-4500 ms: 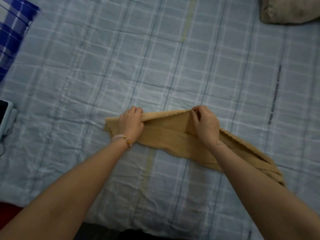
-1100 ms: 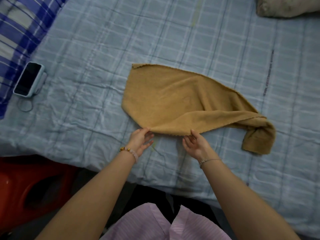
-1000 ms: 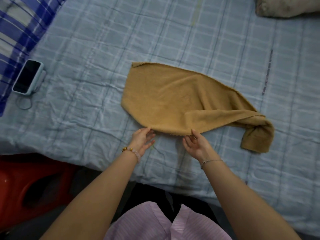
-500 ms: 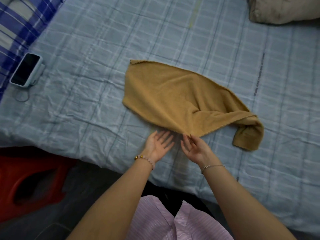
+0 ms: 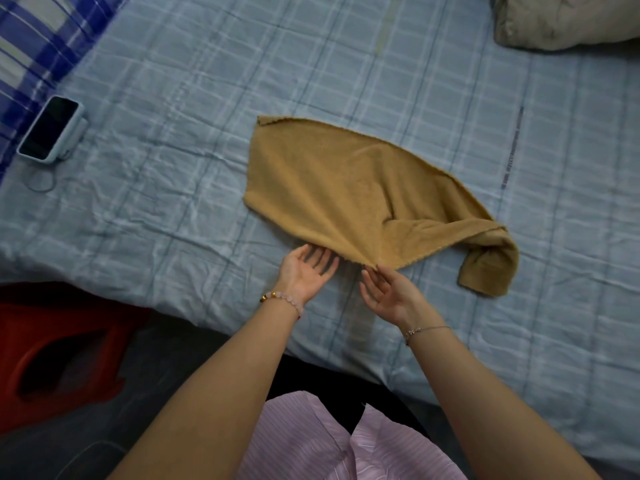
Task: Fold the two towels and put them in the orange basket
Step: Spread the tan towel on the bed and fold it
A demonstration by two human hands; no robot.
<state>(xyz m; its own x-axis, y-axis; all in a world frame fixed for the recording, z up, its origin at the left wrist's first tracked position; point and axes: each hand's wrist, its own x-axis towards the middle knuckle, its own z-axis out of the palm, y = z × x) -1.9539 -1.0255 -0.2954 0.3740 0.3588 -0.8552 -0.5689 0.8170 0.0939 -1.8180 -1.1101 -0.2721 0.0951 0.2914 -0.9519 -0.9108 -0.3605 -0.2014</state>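
A mustard-yellow towel [image 5: 346, 188] lies on the bed's checked blue sheet [image 5: 156, 188]. It is spread flat on the left and bunched into a hanging fold at its right end. My right hand [image 5: 389, 291] pinches the towel's near edge, which is drawn into a point with creases fanning out from it. My left hand [image 5: 308, 271] lies palm up just left of that point, fingers straight, with its tips at the towel's edge. Only this one towel is in view. A red-orange plastic thing [image 5: 62, 358] stands on the floor at lower left; I cannot tell whether it is the basket.
A phone [image 5: 50, 129] rests on a pale blue block with a thin cable at the bed's left. A blue plaid cloth [image 5: 34, 39] lies at the far left, a beige pillow [image 5: 561, 19] at the far right. The bed's edge runs just below my hands.
My hands have let go of the far fold and come to the towel's near edge. In the last second they moved together, and the near edge was drawn into a point.
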